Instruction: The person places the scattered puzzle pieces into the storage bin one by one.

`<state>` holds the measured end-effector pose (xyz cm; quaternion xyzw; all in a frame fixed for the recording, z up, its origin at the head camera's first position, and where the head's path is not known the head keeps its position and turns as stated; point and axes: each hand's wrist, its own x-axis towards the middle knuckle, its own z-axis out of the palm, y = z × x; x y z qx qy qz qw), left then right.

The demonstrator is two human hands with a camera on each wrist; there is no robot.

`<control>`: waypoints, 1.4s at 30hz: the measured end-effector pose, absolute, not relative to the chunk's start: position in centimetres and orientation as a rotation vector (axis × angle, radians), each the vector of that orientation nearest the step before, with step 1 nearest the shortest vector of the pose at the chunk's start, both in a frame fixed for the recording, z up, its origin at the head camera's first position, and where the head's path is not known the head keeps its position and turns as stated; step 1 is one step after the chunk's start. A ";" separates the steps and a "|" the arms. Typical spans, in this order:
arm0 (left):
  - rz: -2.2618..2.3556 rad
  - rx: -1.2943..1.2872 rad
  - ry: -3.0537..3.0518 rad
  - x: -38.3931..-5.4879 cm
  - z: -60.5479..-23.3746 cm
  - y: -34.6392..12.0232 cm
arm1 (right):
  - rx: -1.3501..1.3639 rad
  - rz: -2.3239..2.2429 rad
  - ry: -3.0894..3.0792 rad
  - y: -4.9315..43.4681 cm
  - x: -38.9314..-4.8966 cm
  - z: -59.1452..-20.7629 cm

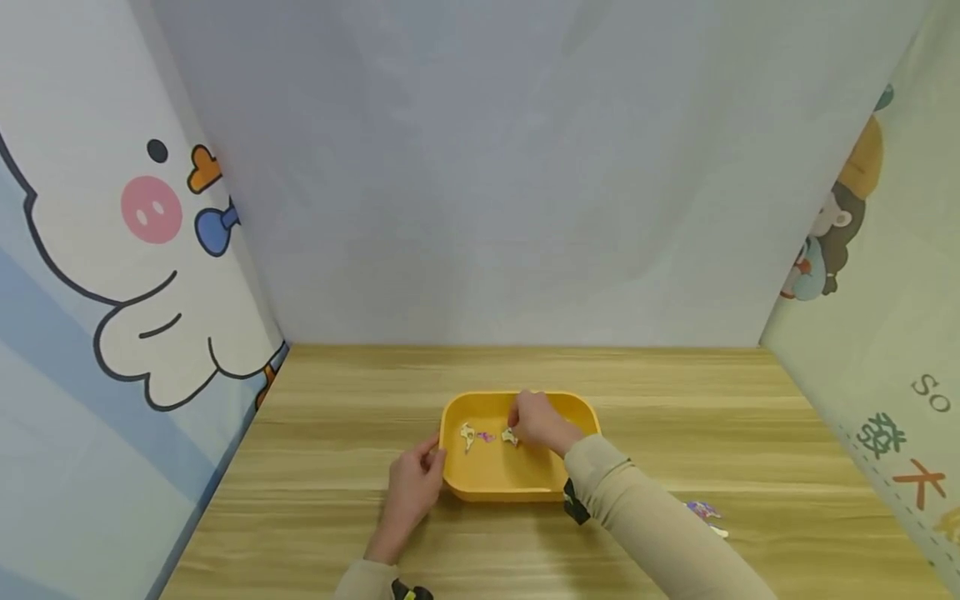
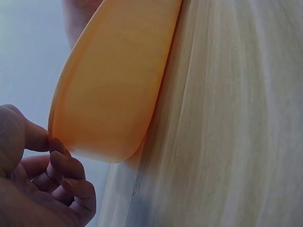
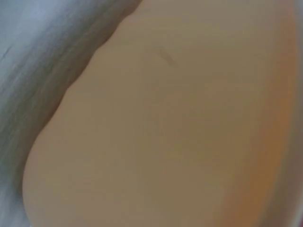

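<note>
Rising behind the work area, a grey backdrop (image 1: 487, 167) stood between a left panel (image 1: 45, 517) printed with a white cartoon bird and a right panel (image 1: 885, 317) printed with a figure and lettering. A wood-grain table (image 1: 337, 417) extended below. The right sleeve (image 1: 667, 525) crossed the table's lower right portion, obstructing the surface beneath; the frame's bottom edge cut it off. A yellow tray (image 1: 510, 479) rested near the table's middle. The left hand (image 1: 415, 479) pinched the tray's left rim between thumb and fingers. The right hand (image 1: 538, 421) was over the tray, fingertips lowered; whether they pinched or merely touched a piece could not be determined. The right wrist view showed mainly a blurred tan surface. A black wrist device (image 1: 576, 502) was partly hidden by the right sleeve.

Loose pieces (image 1: 703, 508), purple and white, lay right of the tray, partly covered by the sleeve. The tray contained a first cream piece (image 1: 468, 435) at left, a second cream piece (image 1: 509, 437) at the right fingertips, and, between them, a small purple piece (image 1: 486, 437).
</note>
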<state>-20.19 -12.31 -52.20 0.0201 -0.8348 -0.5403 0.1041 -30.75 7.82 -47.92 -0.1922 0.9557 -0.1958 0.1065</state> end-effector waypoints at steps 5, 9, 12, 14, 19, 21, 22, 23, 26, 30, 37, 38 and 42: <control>-1.595 0.041 -2.461 -20.3 -52.2 -12.3 | -0.560 -0.588 2.811 7.8 -31.0 -48.1; -1.576 0.028 -2.449 -20.2 -52.1 -12.4 | -0.566 -0.614 2.797 7.6 -30.9 -48.3; -1.567 0.019 -2.445 -20.1 -52.1 -12.4 | -0.563 -0.617 2.791 7.5 -30.8 -48.4; -1.567 0.022 -2.446 -20.1 -52.0 -12.3 | -0.546 -0.621 2.787 7.4 -30.7 -48.3; -1.564 0.033 -2.444 -20.1 -51.9 -12.2 | -0.501 -0.607 2.798 7.3 -30.7 -48.1; -1.563 0.038 -2.445 -20.0 -51.9 -12.2 | -0.503 -0.592 2.810 7.2 -30.7 -48.2; -1.563 0.040 -2.447 -20.0 -51.9 -12.3 | -0.504 -0.583 2.815 7.2 -30.8 -48.2; -1.565 0.046 -2.449 -20.1 -52.0 -12.3 | -0.508 -0.574 2.819 7.3 -30.8 -48.3; -1.567 0.055 -2.455 -20.1 -52.0 -12.3 | -0.512 -0.572 2.821 7.3 -30.8 -48.4; -1.566 0.054 -2.451 -20.0 -52.0 -12.3 | -0.509 -0.585 2.825 7.3 -30.8 -48.5; -1.579 0.051 -2.447 -20.0 -52.1 -12.4 | -0.498 -0.618 2.817 7.4 -30.6 -48.4; -1.582 0.060 -2.449 -20.0 -52.1 -12.4 | -0.505 -0.623 2.816 7.4 -30.5 -48.5; -1.586 0.057 -2.452 -20.1 -52.3 -12.5 | -0.540 -0.629 2.812 7.2 -30.5 -48.6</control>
